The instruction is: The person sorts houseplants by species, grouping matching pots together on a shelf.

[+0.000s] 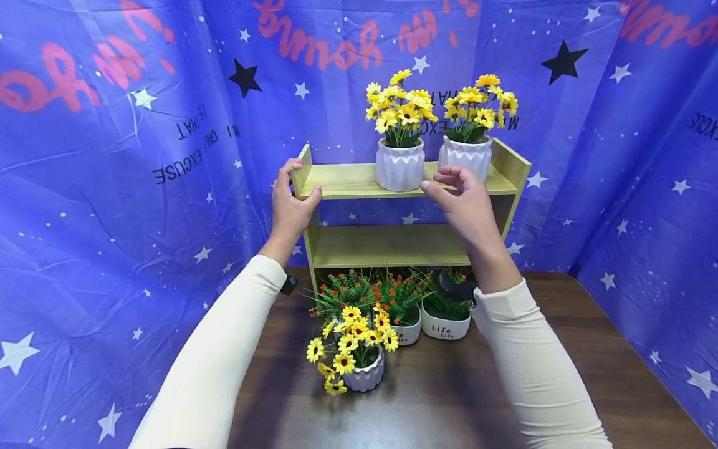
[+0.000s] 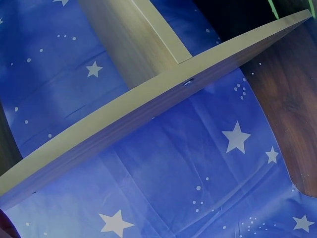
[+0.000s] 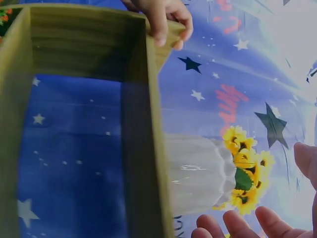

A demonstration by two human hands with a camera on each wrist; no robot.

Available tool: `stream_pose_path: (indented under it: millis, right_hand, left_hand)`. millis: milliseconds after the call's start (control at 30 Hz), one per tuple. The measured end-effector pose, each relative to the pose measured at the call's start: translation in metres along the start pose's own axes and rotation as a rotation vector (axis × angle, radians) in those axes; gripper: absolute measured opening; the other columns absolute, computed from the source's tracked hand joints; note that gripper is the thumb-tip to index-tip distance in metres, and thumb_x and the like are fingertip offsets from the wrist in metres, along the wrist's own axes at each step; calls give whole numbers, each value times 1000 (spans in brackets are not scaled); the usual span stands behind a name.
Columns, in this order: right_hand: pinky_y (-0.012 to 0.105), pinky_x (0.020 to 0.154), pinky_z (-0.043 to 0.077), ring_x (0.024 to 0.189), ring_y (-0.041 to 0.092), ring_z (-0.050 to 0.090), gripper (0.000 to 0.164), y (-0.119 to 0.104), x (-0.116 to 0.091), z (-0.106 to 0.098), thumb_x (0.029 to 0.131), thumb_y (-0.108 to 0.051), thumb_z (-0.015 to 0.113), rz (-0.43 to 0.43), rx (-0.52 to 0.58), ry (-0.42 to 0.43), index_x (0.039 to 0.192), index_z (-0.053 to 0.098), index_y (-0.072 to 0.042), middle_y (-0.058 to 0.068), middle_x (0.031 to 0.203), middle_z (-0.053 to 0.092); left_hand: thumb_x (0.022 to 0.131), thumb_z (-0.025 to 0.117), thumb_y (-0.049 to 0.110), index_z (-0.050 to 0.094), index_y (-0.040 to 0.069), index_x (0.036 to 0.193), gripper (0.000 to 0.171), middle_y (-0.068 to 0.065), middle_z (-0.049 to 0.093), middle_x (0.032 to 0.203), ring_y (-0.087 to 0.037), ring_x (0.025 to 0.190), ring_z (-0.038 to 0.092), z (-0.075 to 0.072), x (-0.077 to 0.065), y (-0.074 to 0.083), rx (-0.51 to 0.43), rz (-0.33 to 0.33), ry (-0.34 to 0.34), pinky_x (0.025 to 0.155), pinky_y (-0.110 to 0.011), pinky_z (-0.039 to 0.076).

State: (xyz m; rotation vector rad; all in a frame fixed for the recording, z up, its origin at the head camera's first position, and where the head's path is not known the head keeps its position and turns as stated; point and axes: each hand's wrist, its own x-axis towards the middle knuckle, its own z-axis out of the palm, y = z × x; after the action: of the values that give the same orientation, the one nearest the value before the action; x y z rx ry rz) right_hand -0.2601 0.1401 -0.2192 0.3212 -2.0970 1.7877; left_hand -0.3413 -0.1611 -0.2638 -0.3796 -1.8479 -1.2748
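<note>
My left hand (image 1: 291,202) grips the upper left side panel of a light wooden shelf rack (image 1: 389,244), its fingers over the outside and its thumb at the front. In the right wrist view, that left hand (image 3: 166,20) wraps the panel's end. My right hand (image 1: 468,202), thumb and fingers apart and nothing between them, is in front of the top board. Nearest to it are two white fluted pots of yellow artificial flowers: the left pot (image 1: 400,167) and the right pot (image 1: 467,154), partly hidden by the fingers. In the left wrist view only the rack's side panel (image 2: 124,106) shows.
Below the rack, red-flowered green plants (image 1: 398,296) and a white planter marked Life (image 1: 445,325) stand on the dark wooden table (image 1: 437,405). A third potted yellow flower plant (image 1: 363,374) is in front, leaning left. Blue star-printed cloth (image 1: 140,262) surrounds the table.
</note>
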Motion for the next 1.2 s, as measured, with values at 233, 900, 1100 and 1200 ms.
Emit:
stream_pose_path:
  millis: [233,900,1100,1200]
  right_hand:
    - [27,92,46,113,21,56,51,37,-42,-2,91,-21,72,17,21,18,131,52,3,15,127,59]
    - [16,80,48,95,5,63,35,137,-141,-17,90,-9,72,137,-83,46,120,58,4,21,120,63]
    - [19,79,52,95,12,65,33,160,-164,-10,87,-3,73,171,-60,27,116,59,5,20,116,65]
    - [21,80,52,96,18,66,32,170,-174,-1,85,-2,74,192,-45,4,114,61,4,19,113,65]
  left_hand:
    - [79,75,9,53,5,123,49,4,53,140,-24,117,48,-2,1,1,8,-5,-4,97,-36,36]
    - [79,75,7,54,4,123,49,2,55,139,-25,117,49,1,-1,1,-23,25,9,100,-38,35]
    - [80,74,7,54,7,123,48,4,55,139,-23,118,49,0,-1,1,-19,11,9,102,-38,34]
    - [80,74,8,53,8,122,47,5,55,139,-23,119,49,1,0,1,-20,7,6,102,-39,34]
